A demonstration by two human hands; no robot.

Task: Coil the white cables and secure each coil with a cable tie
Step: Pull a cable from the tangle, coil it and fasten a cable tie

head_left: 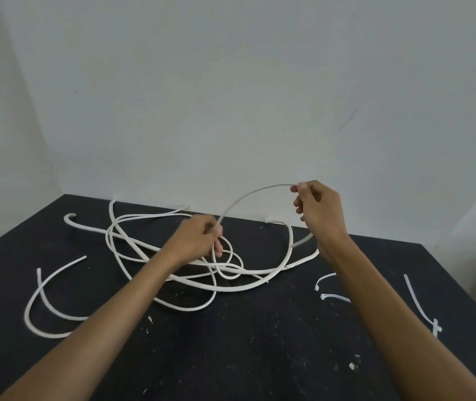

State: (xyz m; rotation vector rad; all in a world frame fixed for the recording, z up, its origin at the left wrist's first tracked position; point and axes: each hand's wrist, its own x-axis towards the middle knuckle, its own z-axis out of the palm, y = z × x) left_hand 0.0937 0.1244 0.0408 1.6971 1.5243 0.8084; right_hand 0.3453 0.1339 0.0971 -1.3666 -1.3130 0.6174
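Black table (260,357) against a white wall: a thin cable (248,193) is pinched in an arc by the left hand (199,238) and right hand (316,209); no writing is legible.

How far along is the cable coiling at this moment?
Nothing is finished: no tied coil shows. In hand: left hand and right hand hold an arc of one cable above the tangle. Left: a loose cable and unused ties on the table.
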